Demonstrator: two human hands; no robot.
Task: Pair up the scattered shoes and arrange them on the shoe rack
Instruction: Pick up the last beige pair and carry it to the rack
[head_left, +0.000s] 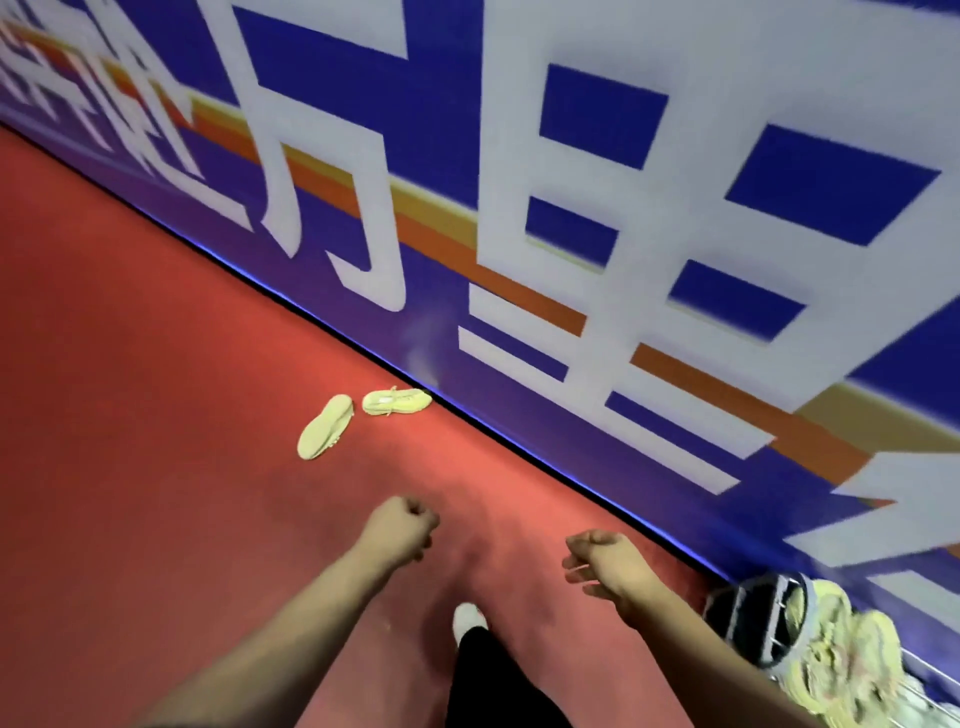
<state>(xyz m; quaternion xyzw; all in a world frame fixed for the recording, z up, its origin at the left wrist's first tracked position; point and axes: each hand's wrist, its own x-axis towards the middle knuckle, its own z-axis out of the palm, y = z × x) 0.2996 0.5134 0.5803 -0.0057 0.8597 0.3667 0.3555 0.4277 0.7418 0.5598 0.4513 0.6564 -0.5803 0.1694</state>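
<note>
Two pale yellow shoes lie on the red floor ahead of me, near the foot of the wall. One shoe is turned sole-up; the other shoe lies on its side right beside the wall. My left hand hangs low in front of me with curled fingers, holding nothing. My right hand is likewise curled and holds nothing. Both hands are well short of the shoes. At the lower right, the shoe rack carries several pale yellow shoes, blurred.
A blue wall banner with large white characters and an orange stripe runs diagonally along the right. The red floor stretches to the left. My leg in dark trousers and a white shoe are below my hands.
</note>
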